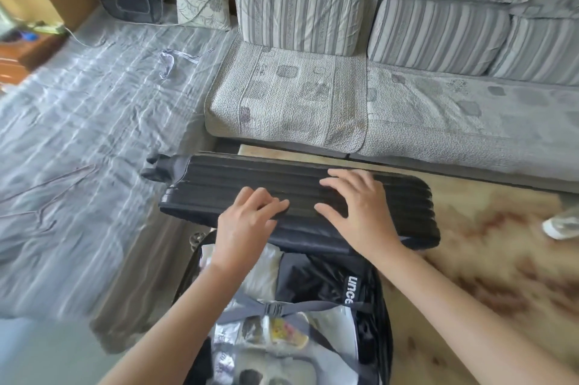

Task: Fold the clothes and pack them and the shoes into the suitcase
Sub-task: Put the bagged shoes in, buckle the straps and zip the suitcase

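Left hand (247, 221) and right hand (354, 206) rested flat, fingers relaxed, atop suitcase lid (219, 184); clothes (313, 278) lay below wrists.

We see a black, ribbed suitcase lid (297, 190). Just below the lid lie a black garment (313, 278) with white lettering, white clothes (263, 268) and grey crossed straps (250, 309). Beyond the lid, the sofa seat (313, 102) is pale grey with darker blotches and its back cushions (300, 14) are grey-striped. Left of the lid is a grey sheet (78, 133) with pale stripes; right of it, a beige floor (488, 246) mottled brown.
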